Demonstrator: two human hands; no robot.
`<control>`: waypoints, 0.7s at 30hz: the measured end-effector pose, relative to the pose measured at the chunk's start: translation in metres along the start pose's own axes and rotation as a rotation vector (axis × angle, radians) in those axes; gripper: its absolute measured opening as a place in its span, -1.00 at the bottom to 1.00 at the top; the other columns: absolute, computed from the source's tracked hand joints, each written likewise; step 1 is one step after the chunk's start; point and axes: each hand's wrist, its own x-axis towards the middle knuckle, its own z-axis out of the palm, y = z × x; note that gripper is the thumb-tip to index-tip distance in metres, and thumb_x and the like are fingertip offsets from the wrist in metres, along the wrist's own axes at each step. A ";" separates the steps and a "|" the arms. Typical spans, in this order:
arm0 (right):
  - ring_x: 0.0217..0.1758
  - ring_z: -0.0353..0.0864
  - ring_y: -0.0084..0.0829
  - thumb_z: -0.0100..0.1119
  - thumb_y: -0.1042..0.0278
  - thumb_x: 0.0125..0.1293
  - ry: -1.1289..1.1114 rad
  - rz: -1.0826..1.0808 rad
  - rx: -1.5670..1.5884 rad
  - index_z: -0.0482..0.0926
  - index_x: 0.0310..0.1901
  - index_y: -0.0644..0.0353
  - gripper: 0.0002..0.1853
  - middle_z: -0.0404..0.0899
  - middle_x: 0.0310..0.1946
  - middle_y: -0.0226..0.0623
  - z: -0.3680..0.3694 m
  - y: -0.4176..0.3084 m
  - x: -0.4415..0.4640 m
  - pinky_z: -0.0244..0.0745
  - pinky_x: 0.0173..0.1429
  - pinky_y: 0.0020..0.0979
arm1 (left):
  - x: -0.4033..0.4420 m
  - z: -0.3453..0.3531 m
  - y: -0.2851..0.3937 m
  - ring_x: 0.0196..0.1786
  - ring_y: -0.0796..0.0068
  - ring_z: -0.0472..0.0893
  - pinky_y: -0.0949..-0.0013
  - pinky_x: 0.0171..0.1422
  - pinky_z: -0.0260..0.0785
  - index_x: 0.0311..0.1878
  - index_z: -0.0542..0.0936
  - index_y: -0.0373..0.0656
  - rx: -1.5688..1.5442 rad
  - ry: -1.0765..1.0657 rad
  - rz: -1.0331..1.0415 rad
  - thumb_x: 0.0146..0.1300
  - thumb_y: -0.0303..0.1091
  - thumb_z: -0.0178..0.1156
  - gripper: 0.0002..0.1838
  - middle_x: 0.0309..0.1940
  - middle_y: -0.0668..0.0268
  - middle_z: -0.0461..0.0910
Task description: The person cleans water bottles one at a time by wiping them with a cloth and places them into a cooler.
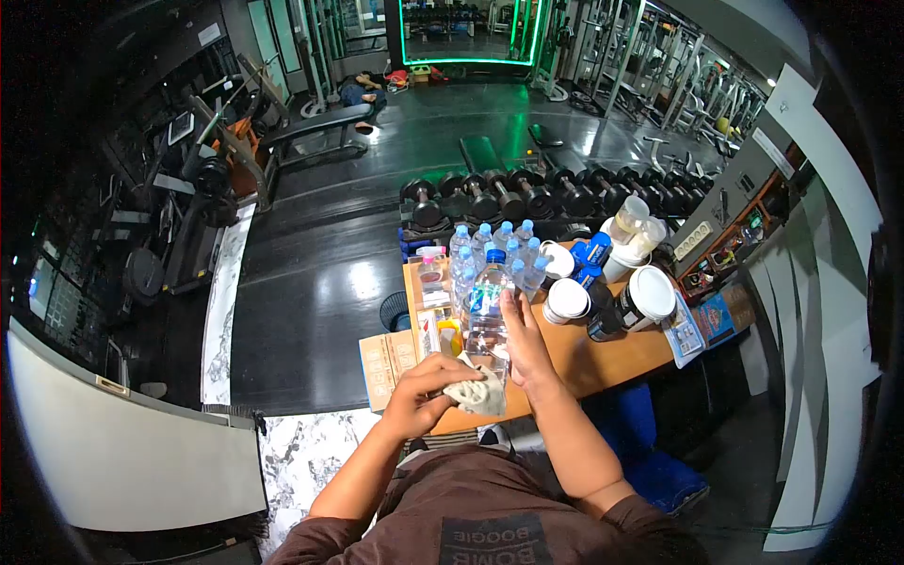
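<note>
A large clear water bottle [489, 325] with a blue cap stands roughly upright in front of me, above the near part of the wooden table. My right hand [524, 341] grips its right side. In my left hand [422, 395] is a bunched pale cloth [477, 390], held near the bottle's lower end. Whether the cloth presses on the bottle or the bottle's base rests on the table, I cannot tell. Just behind it stand several smaller water bottles [461, 240] with light blue caps.
On the wooden table [603, 353] are white-lidded tubs [651, 293], blue boxes [592, 252] and a pink-capped bottle [431, 268]. A cardboard box [384, 363] sits at its left. Dumbbells [508, 200] line a rack behind. A blue chair [650, 461] is at my right.
</note>
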 end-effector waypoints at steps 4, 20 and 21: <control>0.48 0.35 -0.34 0.18 -0.18 0.58 -0.106 -0.101 -0.065 0.05 0.62 0.30 -0.10 0.36 0.45 -0.11 0.002 -0.001 -0.007 0.29 0.52 -0.31 | 0.004 -0.001 0.004 0.06 0.25 0.70 0.28 0.24 0.50 0.10 0.79 -0.24 -0.027 0.133 -0.044 0.05 -0.80 0.18 -0.47 -0.03 0.15 0.74; -0.06 0.81 -0.32 -0.06 -0.32 0.60 -0.346 0.177 0.453 0.55 0.20 0.19 -0.35 0.76 -0.07 -0.14 0.008 -0.024 -0.020 0.74 0.09 -0.23 | 0.014 -0.013 0.012 0.09 0.29 0.67 0.31 0.24 0.49 0.15 0.73 -0.29 -0.040 0.408 -0.070 0.20 -0.67 0.38 -0.59 0.01 0.13 0.70; -0.06 0.81 -0.33 -0.05 -0.30 0.60 -0.343 0.162 0.370 0.54 0.21 0.20 -0.36 0.75 -0.04 -0.14 0.006 -0.024 -0.021 0.74 0.08 -0.26 | 0.018 -0.017 0.010 0.09 0.31 0.67 0.32 0.24 0.49 0.15 0.73 -0.30 -0.061 0.457 -0.081 0.20 -0.65 0.39 -0.60 0.01 0.13 0.70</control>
